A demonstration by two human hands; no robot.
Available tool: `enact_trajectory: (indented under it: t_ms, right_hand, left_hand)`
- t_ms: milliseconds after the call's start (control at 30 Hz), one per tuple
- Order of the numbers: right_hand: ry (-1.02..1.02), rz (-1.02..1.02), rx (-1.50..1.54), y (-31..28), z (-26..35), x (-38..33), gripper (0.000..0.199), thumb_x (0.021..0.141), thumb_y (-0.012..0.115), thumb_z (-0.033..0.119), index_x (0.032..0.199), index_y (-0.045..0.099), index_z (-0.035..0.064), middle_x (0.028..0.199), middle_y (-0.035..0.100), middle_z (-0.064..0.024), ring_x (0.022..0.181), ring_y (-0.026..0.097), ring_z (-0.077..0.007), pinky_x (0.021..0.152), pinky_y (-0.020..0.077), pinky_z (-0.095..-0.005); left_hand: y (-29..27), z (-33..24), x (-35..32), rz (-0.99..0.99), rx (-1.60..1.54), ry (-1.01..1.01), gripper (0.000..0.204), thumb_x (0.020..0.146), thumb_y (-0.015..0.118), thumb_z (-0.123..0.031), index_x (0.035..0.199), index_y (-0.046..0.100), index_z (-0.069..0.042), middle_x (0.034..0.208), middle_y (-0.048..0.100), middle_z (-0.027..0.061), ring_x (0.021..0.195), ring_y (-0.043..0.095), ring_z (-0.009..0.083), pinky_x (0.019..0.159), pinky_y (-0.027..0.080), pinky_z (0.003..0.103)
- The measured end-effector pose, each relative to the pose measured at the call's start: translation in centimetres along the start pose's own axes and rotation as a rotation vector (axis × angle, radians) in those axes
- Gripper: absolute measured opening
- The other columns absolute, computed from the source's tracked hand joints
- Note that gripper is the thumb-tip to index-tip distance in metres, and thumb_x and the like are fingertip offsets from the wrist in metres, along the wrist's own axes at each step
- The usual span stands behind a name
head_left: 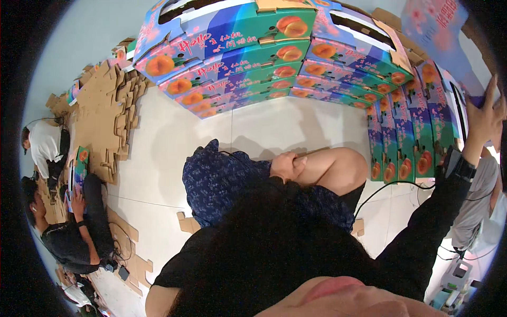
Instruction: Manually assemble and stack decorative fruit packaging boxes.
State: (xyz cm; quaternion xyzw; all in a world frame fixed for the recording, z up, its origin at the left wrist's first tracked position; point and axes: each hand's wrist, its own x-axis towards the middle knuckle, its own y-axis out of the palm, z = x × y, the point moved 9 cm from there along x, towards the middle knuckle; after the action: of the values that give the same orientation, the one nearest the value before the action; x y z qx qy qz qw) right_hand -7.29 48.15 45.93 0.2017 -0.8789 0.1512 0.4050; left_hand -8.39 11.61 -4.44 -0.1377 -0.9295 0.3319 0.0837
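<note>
At the far upper right my right hand (pixel 485 117) is raised, its fingers and thumb closed at the lower end of a pink and blue printed carton (pixel 438 39). That carton stands tilted above a row of similar fruit-print cartons (pixel 422 127), set on end beside my right arm. My left hand (pixel 288 166) rests on my bent leg with curled fingers; whatever it may hold is hidden. Ahead of me, stacked cartons (pixel 232 42) with peach pictures and hand slots form one pile, and another carton stack (pixel 359 58) meets it at an angle.
Flattened brown cardboard (pixel 103 116) lies heaped on the left. A co-worker in black (pixel 68 243) sits there holding a carton (pixel 81 164); a person in white (pixel 45 142) is farther back. At the right, another person in grey (pixel 478 195) is near a black cable (pixel 393 183).
</note>
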Motion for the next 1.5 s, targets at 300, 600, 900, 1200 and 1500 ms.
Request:
enact_trajectory:
  t_ms: [300,600,900,1200,1500]
  right_hand:
    - [-0.091,-0.241,0.329,-5.4,3.8,-0.4,0.094,0.055,0.08,0.051,0.139,0.04,0.0415,0.124,0.054,-0.0107,0.114,0.052,-0.0263,0.091,0.0401,-0.0474]
    - [-0.215,-0.089,0.619,-3.6,15.4,3.2,0.11,0.053,0.083,0.027,0.144,0.024,0.0451,0.134,0.046,-0.0039,0.128,0.042,-0.0242,0.103,0.0306,-0.0551]
    - [-0.372,0.082,0.893,3.7,23.8,5.0,0.118,0.048,0.087,0.022,0.144,0.022,0.0443,0.136,0.044,-0.0058,0.125,0.045,-0.0282,0.103,0.0286,-0.0609]
    - [-0.429,0.439,1.374,8.2,29.3,3.5,0.107,0.053,0.086,0.022,0.145,0.032,0.0202,0.139,0.045,-0.0147,0.129,0.041,-0.031,0.107,0.0328,-0.0377]
    - [-0.229,0.588,1.175,4.6,27.8,3.8,0.111,0.049,0.082,0.052,0.142,0.037,0.0105,0.139,0.041,-0.024,0.128,0.039,-0.0387,0.106,0.0298,-0.0472]
  left_hand:
    - [0.3,0.1,0.1,0.037,0.007,-0.015,0.052,0.083,0.052,-0.05,0.088,0.066,0.0,0.083,0.063,0.0232,0.08,0.061,0.041,0.071,0.049,0.046]
    - [0.8,1.0,0.3,0.01,-0.025,0.03,0.05,0.082,0.053,-0.048,0.091,0.067,-0.001,0.085,0.064,0.022,0.083,0.061,0.0404,0.073,0.049,0.046]
    - [0.4,0.7,0.4,-0.023,-0.037,-0.014,0.045,0.078,0.06,-0.044,0.077,0.065,0.001,0.077,0.063,0.022,0.074,0.061,0.0403,0.07,0.049,0.046]
    - [0.9,0.6,0.4,0.098,0.077,-0.098,0.038,0.08,0.058,-0.038,0.088,0.066,-0.001,0.088,0.064,0.0207,0.085,0.06,0.0392,0.077,0.048,0.046]
    - [0.3,0.3,0.5,0.055,0.071,-0.071,0.039,0.085,0.055,-0.04,0.09,0.066,-0.003,0.088,0.063,0.0208,0.086,0.06,0.0393,0.075,0.048,0.046]
